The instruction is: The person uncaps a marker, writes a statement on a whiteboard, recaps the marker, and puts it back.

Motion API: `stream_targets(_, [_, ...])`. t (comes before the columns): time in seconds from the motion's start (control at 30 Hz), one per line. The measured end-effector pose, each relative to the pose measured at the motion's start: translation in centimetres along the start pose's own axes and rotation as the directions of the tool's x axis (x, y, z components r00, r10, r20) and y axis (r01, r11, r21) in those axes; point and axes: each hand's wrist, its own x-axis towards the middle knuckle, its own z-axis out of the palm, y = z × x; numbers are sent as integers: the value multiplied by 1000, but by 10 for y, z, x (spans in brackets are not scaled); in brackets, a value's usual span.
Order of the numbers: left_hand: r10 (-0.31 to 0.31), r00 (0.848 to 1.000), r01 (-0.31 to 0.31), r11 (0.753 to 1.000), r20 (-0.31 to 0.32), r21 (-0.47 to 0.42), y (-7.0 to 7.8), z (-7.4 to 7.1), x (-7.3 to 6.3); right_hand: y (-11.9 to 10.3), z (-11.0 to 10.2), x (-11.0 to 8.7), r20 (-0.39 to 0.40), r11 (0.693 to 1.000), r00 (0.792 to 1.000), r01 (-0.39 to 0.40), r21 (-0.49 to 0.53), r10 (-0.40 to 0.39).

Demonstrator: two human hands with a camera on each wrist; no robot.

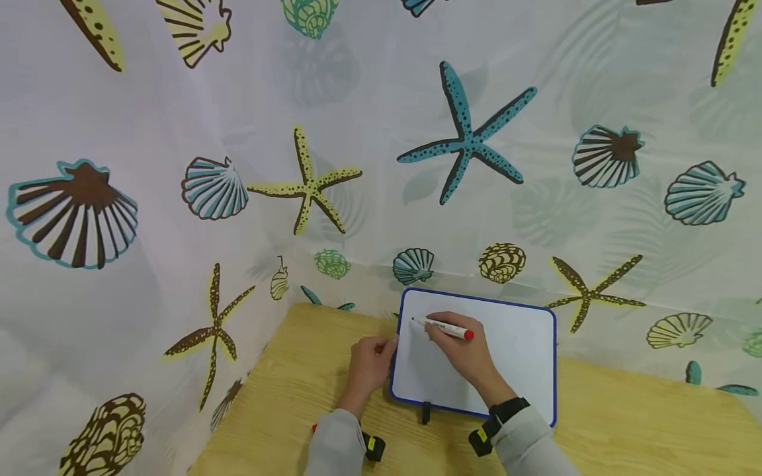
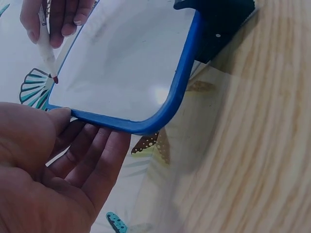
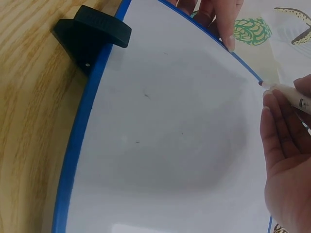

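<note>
A whiteboard (image 1: pixel 512 330) with a blue frame stands on the wooden table, leaning back. My left hand (image 1: pixel 370 363) grips its left edge; in the left wrist view the thumb (image 2: pixel 59 116) lies at the front of the frame and the fingers (image 2: pixel 104 160) reach behind it. A white marker (image 1: pixel 443 326) with a red end is pinched in my right hand (image 1: pixel 467 354), above the board's upper left part. The marker's dark, uncapped tip (image 3: pixel 261 83) is close to the board's surface. A few tiny dark specks dot the white surface.
A dark stand foot (image 3: pixel 95 34) hooks over the board's lower edge. The wooden table (image 1: pixel 631 416) extends to both sides. Behind it hangs a white curtain (image 1: pixel 381 79) printed with shells and starfish. A small red thing (image 1: pixel 314 428) shows beside the left sleeve.
</note>
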Motion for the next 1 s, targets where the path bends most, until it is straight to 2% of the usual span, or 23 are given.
stream_targets(0.13, [-2,1000,2,1000,13,1,5,0,0,-2,-1,2,-2,1000,1000,8,-13,-8])
stream_targets(0.33, [-35,999,35,999,13,4,3,2,1,-1,2,3,-5,1000,1000,21,-22,-22])
stream_targets(0.57, [-23,1000,23,1000,4,7,3,2,1,-2,3,4,-5,999,1000,13,-33,-13])
stream_targets(0.77, [-21,999,21,1000,27,12,3,0,0,-2,3,4,3,999,1000,17,-32,-17])
stream_targets(1.0, [-14,996,16,1000,88,-19,2,-4,3,-1,3,6,6,998,998,65,-24,-64])
